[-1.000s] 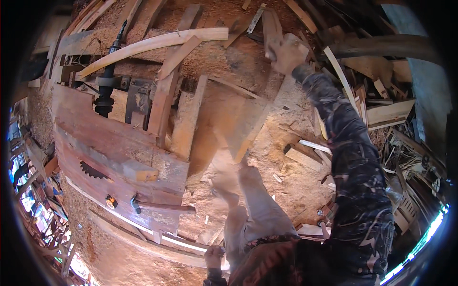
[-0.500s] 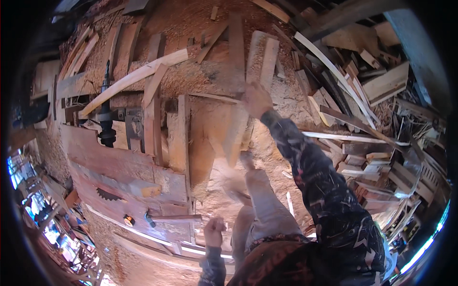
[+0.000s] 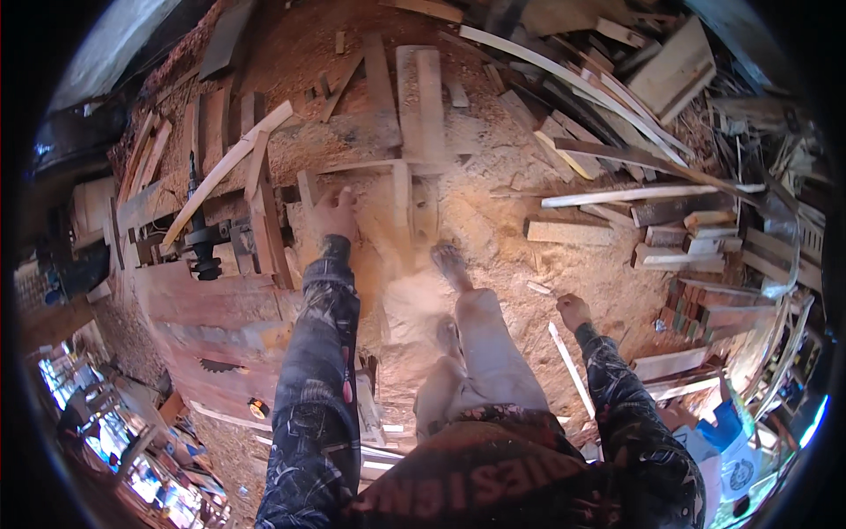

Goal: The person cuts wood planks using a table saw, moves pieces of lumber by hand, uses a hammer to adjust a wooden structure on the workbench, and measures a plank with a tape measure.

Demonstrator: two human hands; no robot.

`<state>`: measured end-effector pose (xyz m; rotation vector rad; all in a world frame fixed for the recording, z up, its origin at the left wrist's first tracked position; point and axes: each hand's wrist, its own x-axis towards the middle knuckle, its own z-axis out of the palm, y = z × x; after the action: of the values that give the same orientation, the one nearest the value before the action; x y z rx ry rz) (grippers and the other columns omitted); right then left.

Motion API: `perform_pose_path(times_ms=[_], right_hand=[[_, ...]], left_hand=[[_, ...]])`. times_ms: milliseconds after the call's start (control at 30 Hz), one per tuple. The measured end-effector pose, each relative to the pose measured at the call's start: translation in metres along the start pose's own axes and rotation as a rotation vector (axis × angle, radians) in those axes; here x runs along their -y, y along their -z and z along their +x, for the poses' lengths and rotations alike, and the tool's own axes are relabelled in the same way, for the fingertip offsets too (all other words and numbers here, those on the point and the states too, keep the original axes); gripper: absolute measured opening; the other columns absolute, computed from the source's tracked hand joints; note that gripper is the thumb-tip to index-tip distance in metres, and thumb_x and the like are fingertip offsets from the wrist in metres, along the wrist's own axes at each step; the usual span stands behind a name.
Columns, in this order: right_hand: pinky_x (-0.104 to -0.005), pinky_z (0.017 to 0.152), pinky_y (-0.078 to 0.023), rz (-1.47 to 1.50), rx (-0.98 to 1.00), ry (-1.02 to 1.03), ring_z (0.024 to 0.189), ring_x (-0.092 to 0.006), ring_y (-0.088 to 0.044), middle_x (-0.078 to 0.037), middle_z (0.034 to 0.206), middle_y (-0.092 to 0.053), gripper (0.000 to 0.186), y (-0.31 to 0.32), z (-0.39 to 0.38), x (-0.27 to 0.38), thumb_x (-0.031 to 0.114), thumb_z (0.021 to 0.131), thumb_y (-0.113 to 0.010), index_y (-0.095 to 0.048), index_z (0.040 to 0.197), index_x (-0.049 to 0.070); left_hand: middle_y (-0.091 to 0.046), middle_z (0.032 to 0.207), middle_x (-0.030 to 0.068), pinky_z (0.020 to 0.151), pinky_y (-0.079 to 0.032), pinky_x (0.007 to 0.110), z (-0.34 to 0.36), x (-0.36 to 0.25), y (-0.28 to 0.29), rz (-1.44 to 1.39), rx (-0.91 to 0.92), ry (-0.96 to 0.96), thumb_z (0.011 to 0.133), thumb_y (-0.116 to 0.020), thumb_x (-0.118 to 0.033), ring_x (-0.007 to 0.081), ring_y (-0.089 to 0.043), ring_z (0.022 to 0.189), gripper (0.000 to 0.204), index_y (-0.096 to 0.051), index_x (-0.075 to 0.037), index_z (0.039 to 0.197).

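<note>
My left hand [image 3: 337, 214] reaches forward, fingers curled against the upper end of a wooden strip [image 3: 307, 187] at the right side of the workbench [image 3: 211, 304]. My sleeve hides the rest of that strip. A short upright piece of wood [image 3: 402, 198] stands to the right of this hand, with blurred sawdust between them. My right hand [image 3: 574, 311] hangs over the sawdust-covered floor with its fingers curled in and nothing visible in them. A thin pale stick [image 3: 570, 366] lies below it. Two planks [image 3: 419, 101] lie side by side farther ahead.
A dark machine spindle [image 3: 203, 238] sits at the left. On the bench lie a toothed saw blade [image 3: 222, 365] and a tape measure [image 3: 257, 407]. Offcuts [image 3: 687, 242] pile up on the right, near stacked reddish blocks [image 3: 687, 309]. My bare foot [image 3: 451, 266] stands in sawdust.
My right hand has left the plank ahead and drawn back to the right. My left hand has moved forward from near my body to the strip's far end. The view has turned rightward.
</note>
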<state>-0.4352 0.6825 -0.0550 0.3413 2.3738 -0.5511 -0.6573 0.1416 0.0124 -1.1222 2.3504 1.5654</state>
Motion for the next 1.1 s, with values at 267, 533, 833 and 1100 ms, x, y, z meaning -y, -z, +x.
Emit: perform_pose_path(times_ms=[267,533,833,1100], right_hand=[[-0.0336,0.069,-0.052,0.071,0.199,-0.036,0.074,-0.0208,-0.067,-0.011,0.08,-0.069,0.015,-0.135,-0.184,-0.088,0.013,0.081,-0.056,-0.07,0.084,0.008],[-0.0346,0.077,-0.053,0.469,0.137,-0.089,0.082,-0.0246,-0.069,-0.013,0.084,-0.071,0.018,-0.174,-0.354,-0.102,0.017,0.076,-0.064,-0.072,0.091,0.01],[-0.031,0.053,-0.049,1.076,-0.258,-0.421,0.066,-0.0147,-0.063,-0.005,0.076,-0.066,0.018,-0.204,-0.415,-0.246,0.021,0.081,-0.067,-0.068,0.089,0.005],[-0.0346,0.062,-0.053,0.95,-0.205,-0.622,0.072,-0.0202,-0.067,-0.009,0.081,-0.07,0.022,-0.296,-0.509,-0.384,0.026,0.083,-0.063,-0.072,0.092,0.008]], left_hand=[[-0.056,0.072,0.0014,0.058,-0.041,0.026,-0.327,0.005,0.048,-0.214,0.523,-0.082,0.092,-0.061,-0.015,0.009,-0.05,0.062,0.015,-0.061,0.0,0.093],[-0.061,0.071,0.0107,0.056,-0.041,0.038,-0.564,-0.143,0.073,-0.889,1.585,-0.296,0.083,-0.067,-0.009,0.0217,-0.053,0.059,0.011,-0.065,0.002,0.083],[-0.06,0.069,0.0034,0.048,-0.041,0.027,-0.79,-0.185,-0.049,-1.232,2.493,0.281,0.081,-0.08,-0.031,0.0143,-0.052,0.055,0.036,-0.066,0.002,0.081],[-0.058,0.07,0.0035,0.046,-0.037,0.025,-0.971,-0.192,-0.21,-0.961,2.712,0.896,0.082,-0.08,-0.027,0.0098,-0.05,0.057,0.036,-0.066,0.005,0.085]])
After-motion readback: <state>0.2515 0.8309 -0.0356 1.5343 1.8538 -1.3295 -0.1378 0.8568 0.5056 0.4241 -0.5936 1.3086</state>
